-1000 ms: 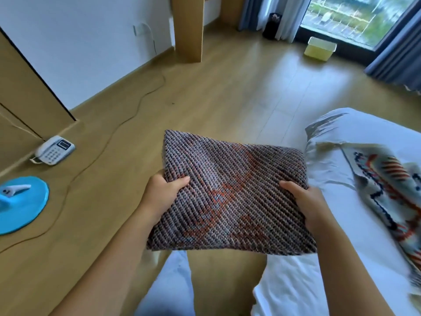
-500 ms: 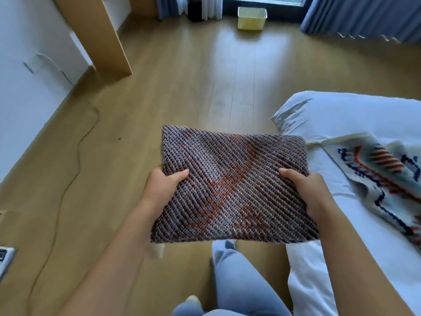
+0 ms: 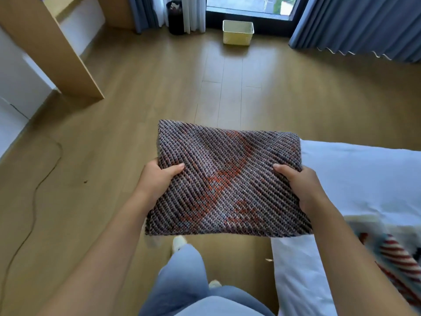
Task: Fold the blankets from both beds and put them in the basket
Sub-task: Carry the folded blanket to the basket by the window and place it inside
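A folded knitted blanket (image 3: 227,179), grey-purple with orange patches, is held flat in front of me above the wooden floor. My left hand (image 3: 157,179) grips its left edge and my right hand (image 3: 300,185) grips its right edge, thumbs on top. A pale yellow basket (image 3: 238,33) stands on the floor far ahead by the window. A second blanket (image 3: 396,258), white with red and blue stripes, lies unfolded on the white bed (image 3: 355,179) at the lower right.
A wooden desk panel (image 3: 52,55) juts out at the upper left. A cable (image 3: 34,201) trails along the floor on the left. Blue curtains (image 3: 355,23) hang at the upper right, and a dark bin (image 3: 175,17) stands by the window. Wooden floor stretches between me and the basket.
The view has swung right and forward: the basket now sits straight ahead and closer, and the phone and blue disc have left the view. Both hands keep the same grip on the folded blanket.
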Demonstrator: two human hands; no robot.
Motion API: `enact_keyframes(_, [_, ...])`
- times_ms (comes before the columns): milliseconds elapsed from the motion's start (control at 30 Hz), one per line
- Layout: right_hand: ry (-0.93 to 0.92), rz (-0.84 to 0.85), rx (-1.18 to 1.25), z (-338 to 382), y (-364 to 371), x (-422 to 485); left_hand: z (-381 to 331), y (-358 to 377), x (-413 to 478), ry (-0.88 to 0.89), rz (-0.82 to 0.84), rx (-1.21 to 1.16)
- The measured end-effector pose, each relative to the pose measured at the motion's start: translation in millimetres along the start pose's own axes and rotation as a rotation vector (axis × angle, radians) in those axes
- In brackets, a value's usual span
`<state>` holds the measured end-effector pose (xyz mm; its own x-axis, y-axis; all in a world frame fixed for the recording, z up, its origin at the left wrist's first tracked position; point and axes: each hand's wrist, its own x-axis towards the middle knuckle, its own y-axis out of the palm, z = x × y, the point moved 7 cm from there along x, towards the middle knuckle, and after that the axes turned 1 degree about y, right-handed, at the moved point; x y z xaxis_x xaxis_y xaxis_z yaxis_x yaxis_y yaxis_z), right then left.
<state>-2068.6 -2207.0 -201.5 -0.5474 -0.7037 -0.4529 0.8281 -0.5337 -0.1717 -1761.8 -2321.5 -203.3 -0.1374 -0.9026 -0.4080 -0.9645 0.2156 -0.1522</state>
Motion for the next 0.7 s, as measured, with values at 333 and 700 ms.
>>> enact_keyframes(333, [0.048,-0.087,0.063,118.3,49.4,212.2,-116.1,42.0,254.6,-0.018,0.09,0.012])
enact_keyframes(700, [0.044,-0.226,0.129,227.9,30.4,448.7,-247.5,164.1,497.6,0.002,0.227,0.042])
